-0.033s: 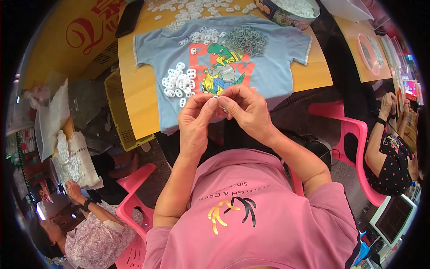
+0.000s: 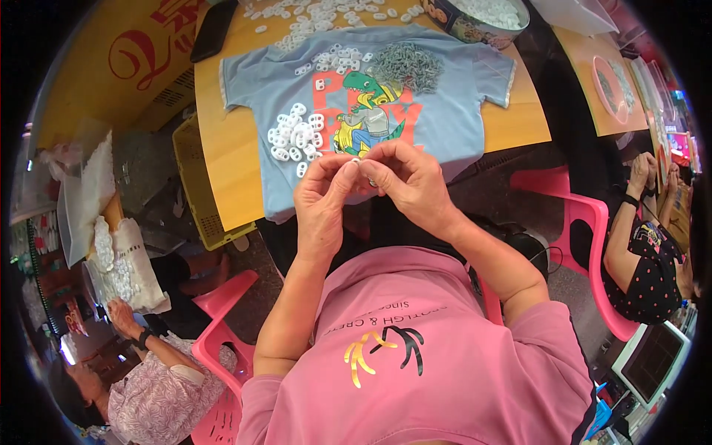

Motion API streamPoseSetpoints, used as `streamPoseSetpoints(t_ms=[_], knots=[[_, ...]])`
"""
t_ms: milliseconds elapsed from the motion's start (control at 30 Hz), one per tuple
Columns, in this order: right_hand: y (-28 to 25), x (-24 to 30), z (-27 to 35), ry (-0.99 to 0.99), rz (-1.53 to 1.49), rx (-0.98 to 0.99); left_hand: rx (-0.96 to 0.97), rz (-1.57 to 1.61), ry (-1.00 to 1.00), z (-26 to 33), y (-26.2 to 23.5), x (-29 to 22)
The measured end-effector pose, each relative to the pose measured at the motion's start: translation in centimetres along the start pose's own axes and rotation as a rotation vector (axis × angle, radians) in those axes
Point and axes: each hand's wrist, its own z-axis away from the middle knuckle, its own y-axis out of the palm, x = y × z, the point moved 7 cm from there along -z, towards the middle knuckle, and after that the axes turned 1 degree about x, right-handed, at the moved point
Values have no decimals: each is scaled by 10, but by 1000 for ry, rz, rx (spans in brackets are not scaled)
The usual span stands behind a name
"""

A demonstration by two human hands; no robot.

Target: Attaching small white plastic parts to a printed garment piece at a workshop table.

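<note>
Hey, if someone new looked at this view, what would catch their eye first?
Probably the bright dinosaur print on the blue-grey T-shirt spread over the yellow table, with white oval pieces heaped left of the print and a grey-green heap beyond it. Next, the left hand and right hand, meeting at the T-shirt's near end around a small pale piece.
</note>
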Motion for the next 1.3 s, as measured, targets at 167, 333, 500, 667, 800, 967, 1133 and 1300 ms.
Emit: streamPoseSetpoints(t_ms=[167, 333, 500, 667, 800, 967, 1133, 1300], knots=[[-41, 38, -31, -428, 775, -73, -2, -51, 11, 0, 3, -4], [-68, 39, -49, -488, 1064, -92, 10, -76, -27, -1, 3, -3], [-64, 37, -53, -566, 1243, 58, 35, -78, -24, -2, 3, -1], [-55, 43, -59, -607, 1282, 202, 45, -87, -28, -3, 3, -2], [-50, 39, -65, -651, 1351, 282, 41, -81, -30, -3, 2, -1], [-59, 44, -66, -570, 1193, 227, 16, -43, -62, -3, 2, -3], [-56, 56, -61, -457, 849, 101, -1, -7, -40, -6, 4, -9], [-49, 32, -56, -56, 278, 118, 1, -11, -10, -10, 10, -20]])
